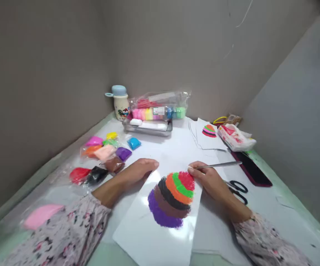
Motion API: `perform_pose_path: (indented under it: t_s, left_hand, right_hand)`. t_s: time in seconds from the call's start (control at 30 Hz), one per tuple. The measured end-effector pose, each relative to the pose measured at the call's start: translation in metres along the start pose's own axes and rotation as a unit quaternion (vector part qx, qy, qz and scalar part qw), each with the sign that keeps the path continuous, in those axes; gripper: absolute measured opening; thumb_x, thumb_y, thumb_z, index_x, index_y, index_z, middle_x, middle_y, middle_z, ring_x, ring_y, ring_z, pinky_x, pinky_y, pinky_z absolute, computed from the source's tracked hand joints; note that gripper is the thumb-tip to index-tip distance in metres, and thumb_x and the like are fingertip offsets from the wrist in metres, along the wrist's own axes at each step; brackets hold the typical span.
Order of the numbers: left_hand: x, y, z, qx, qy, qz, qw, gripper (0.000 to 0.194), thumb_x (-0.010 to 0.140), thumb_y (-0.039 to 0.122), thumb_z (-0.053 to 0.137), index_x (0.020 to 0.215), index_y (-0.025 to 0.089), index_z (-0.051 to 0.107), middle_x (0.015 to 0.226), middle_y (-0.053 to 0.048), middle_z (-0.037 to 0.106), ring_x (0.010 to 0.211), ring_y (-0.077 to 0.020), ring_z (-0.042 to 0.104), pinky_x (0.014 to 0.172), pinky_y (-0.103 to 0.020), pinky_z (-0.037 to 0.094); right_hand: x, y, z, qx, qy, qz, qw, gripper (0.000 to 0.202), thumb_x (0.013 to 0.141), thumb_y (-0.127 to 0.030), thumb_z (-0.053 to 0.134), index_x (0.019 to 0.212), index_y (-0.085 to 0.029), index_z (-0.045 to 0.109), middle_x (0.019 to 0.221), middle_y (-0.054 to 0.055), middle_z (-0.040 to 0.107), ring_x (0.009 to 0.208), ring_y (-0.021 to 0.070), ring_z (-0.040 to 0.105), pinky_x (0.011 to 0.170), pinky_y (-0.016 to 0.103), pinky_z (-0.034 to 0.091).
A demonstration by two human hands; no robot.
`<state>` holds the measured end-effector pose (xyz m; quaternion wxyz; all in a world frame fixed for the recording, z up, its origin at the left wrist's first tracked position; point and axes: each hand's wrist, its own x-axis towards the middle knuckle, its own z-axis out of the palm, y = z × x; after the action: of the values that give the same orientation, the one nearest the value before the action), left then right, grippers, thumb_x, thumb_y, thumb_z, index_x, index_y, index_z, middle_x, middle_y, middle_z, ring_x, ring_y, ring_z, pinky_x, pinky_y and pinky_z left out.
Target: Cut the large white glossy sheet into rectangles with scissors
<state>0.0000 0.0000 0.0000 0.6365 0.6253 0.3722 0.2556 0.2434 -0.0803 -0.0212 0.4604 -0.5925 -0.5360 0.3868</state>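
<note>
A white sheet [138, 229] carries a thick, rough-textured shape striped in purple [162, 216], brown, black, orange, green and red. It is tilted over the table between both hands. My left hand [136, 171] is closed at the sheet's upper left corner, its fingertips pinching the edge; the fingers underneath are hidden. At the upper right edge, my right hand [211, 181] is closed, with thumb and forefinger by the red stripe. A slim silver tool [222, 164] lies in that hand and points out to the right. Its exact kind is unclear.
Clay packets [104, 151] in several colours lie left, a pink packet [43, 216] nearer. Behind stand a bottle [121, 103] and a tray [149, 127] with bagged clay tubs. Right are papers [204, 140], a white-and-red packet [234, 138], a dark phone-like slab [251, 170] and scissors [239, 186].
</note>
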Motion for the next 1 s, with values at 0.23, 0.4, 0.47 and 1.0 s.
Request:
perform_pose_path:
  t_s: [0.23, 0.4, 0.47, 1.0]
  left_hand:
    - [-0.006, -0.002, -0.001, 0.116, -0.064, -0.041, 0.990, 0.039, 0.085, 0.048, 0.056, 0.062, 0.022, 0.038, 0.056, 0.008, 0.028, 0.052, -0.0106, 0.024, 0.050, -0.027, 0.018]
    - [-0.002, -0.006, 0.000, 0.229, -0.103, -0.015, 0.968, 0.033, 0.087, 0.046, 0.054, 0.068, 0.019, 0.051, 0.063, 0.005, 0.039, 0.060, -0.0125, 0.034, 0.056, -0.027, 0.027]
    - [0.000, -0.008, 0.001, 0.255, -0.105, 0.010, 0.961, 0.032, 0.087, 0.045, 0.054, 0.070, 0.018, 0.056, 0.066, 0.004, 0.043, 0.063, -0.0132, 0.037, 0.059, -0.027, 0.030]
    - [0.001, -0.019, 0.008, 0.302, -0.065, 0.032, 0.950, 0.037, 0.083, 0.043, 0.067, 0.113, 0.024, 0.074, 0.070, 0.005, 0.060, 0.062, -0.0132, 0.049, 0.061, -0.025, 0.035]
  right_hand:
    - [0.010, 0.001, -0.020, 0.181, 0.107, -0.049, 0.976, 0.031, 0.093, -0.050, 0.059, 0.101, -0.021, 0.064, 0.098, 0.006, 0.070, 0.084, 0.0197, 0.068, 0.071, 0.031, 0.050]
    - [-0.003, -0.009, -0.014, 0.183, -0.013, -0.042, 0.982, 0.028, 0.095, -0.044, 0.059, 0.108, -0.020, 0.065, 0.083, 0.005, 0.074, 0.074, 0.0168, 0.067, 0.065, 0.028, 0.049]
    - [-0.009, -0.014, -0.006, 0.156, -0.075, -0.031, 0.984, 0.031, 0.097, -0.046, 0.056, 0.112, -0.020, 0.065, 0.083, 0.006, 0.075, 0.075, 0.0168, 0.067, 0.069, 0.029, 0.051]
    - [-0.022, -0.013, 0.019, 0.057, -0.189, 0.071, 0.978, 0.057, 0.091, -0.071, 0.047, 0.081, -0.018, 0.064, 0.061, -0.002, 0.061, 0.048, 0.0088, 0.054, 0.049, 0.022, 0.043]
